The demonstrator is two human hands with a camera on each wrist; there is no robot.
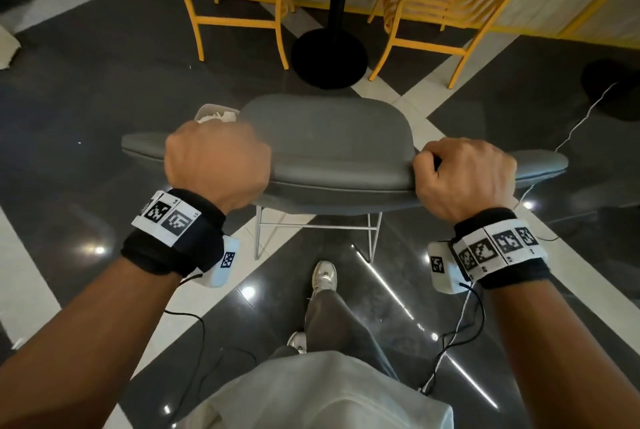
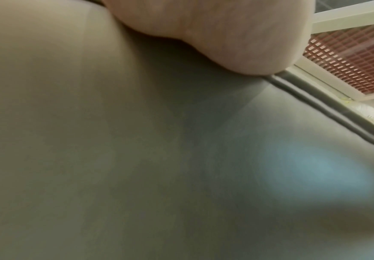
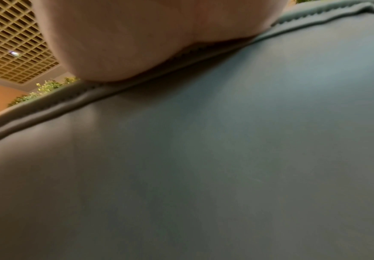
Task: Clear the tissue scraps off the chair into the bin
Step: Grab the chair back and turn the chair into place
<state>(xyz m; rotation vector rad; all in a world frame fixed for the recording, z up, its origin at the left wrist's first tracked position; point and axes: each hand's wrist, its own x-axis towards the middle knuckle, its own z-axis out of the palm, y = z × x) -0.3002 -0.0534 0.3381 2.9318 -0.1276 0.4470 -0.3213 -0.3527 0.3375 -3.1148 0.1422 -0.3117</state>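
I stand behind a grey upholstered chair [image 1: 332, 151]. My left hand [image 1: 216, 161] grips the left part of its backrest top, and my right hand [image 1: 464, 175] grips the right part. The seat [image 1: 325, 123] shows no tissue scraps on the part I can see. A small white bin [image 1: 206, 110] stands on the floor just beyond my left hand, with crumpled white tissue [image 1: 223, 115] inside. In the wrist views, the heel of the left hand [image 2: 226, 31] and of the right hand [image 3: 148, 35] press against grey upholstery [image 2: 159, 158] [image 3: 226, 158]; the fingers are hidden.
A white table on a black pedestal [image 1: 329, 57] stands ahead, flanked by yellow chairs [image 1: 239, 12] [image 1: 446, 23]. Thin cables [image 1: 585, 116] trail on the glossy dark and white floor at right. My feet [image 1: 323, 276] are behind the chair's white wire legs [image 1: 259, 234].
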